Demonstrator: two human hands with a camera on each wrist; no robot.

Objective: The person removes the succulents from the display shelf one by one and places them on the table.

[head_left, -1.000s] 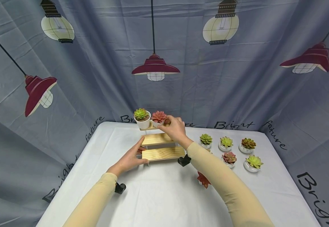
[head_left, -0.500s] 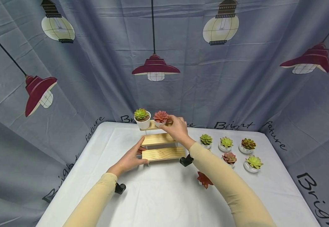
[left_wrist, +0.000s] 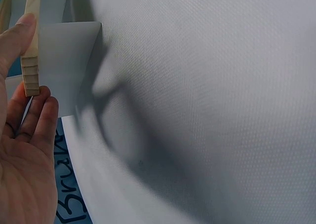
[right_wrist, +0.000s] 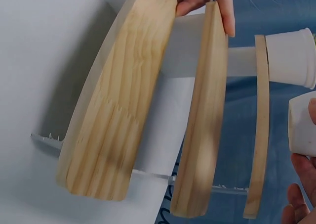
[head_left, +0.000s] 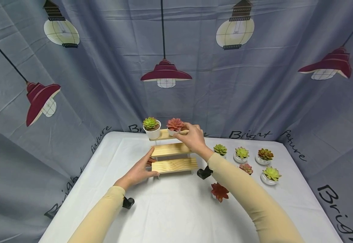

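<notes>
My right hand (head_left: 194,139) pinches the white pot (right_wrist: 303,127) of a pink-red succulent (head_left: 175,124) at the stand's top tier. A gap shows between this pot's base and the top plank (right_wrist: 259,130) in the right wrist view. At that tier's left end sits a green succulent in a white pot (head_left: 153,131). My left hand (head_left: 137,172) grips the left side of the three-tier wooden plant stand (head_left: 174,165). In the left wrist view its thumb lies on a plank (left_wrist: 31,41), with fingers at the end grain.
Several small potted succulents stand to the right, among them a green one (head_left: 271,173), a brown-green one (head_left: 266,154) and a dark red one (head_left: 220,192) nearer the front. My right sleeve (head_left: 249,199) crosses in front of part of this group. A printed curtain (head_left: 194,101) hangs behind the white table (head_left: 170,212).
My right hand has moved a little to the right with the pink-red succulent, widening the space from the green one. The left hand stays on the stand. The head view has shifted slightly.
</notes>
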